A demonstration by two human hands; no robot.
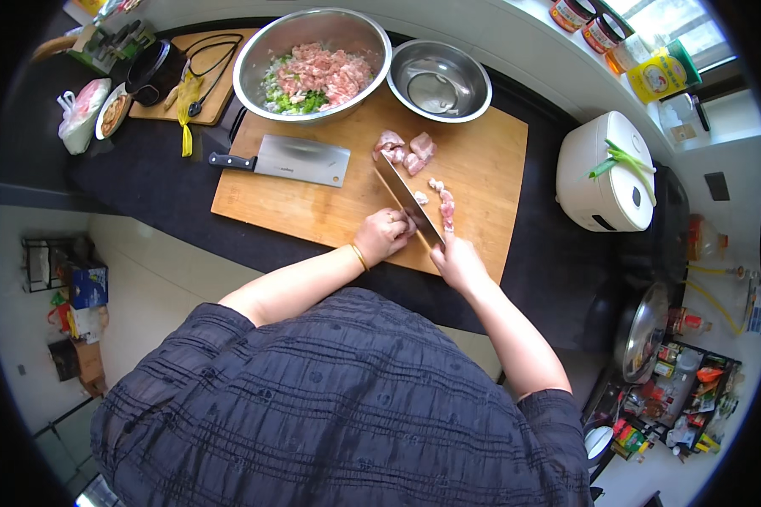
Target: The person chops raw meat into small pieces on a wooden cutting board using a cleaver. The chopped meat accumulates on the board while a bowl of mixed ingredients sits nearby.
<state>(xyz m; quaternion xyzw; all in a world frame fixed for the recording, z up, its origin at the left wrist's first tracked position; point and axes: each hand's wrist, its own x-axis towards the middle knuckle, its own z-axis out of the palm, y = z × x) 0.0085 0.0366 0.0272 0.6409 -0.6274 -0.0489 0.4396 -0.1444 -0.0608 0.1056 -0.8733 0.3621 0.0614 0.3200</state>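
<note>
A wooden cutting board (313,211) lies on the dark counter before me. My right hand (461,262) is wrapped round the handle of a knife (407,199), its long blade slanting to the far left across the board. Just left of the blade, my left hand (382,235) has its fingers curled down on a piece of raw meat (412,226), mostly hidden beneath them. Beyond the blade's tip sit chunks of raw meat (421,150). A strip of cut meat (447,209) and small pale bits lie right of the blade. A cleaver (303,160) rests flat at the board's left.
Behind the board stand a steel bowl (251,72) of minced meat and chopped greens and a smaller steel basin (484,91). At right is a white rice cooker (585,173) with green onion (624,160) on its lid. A second board (216,80) holds a black cord at far left.
</note>
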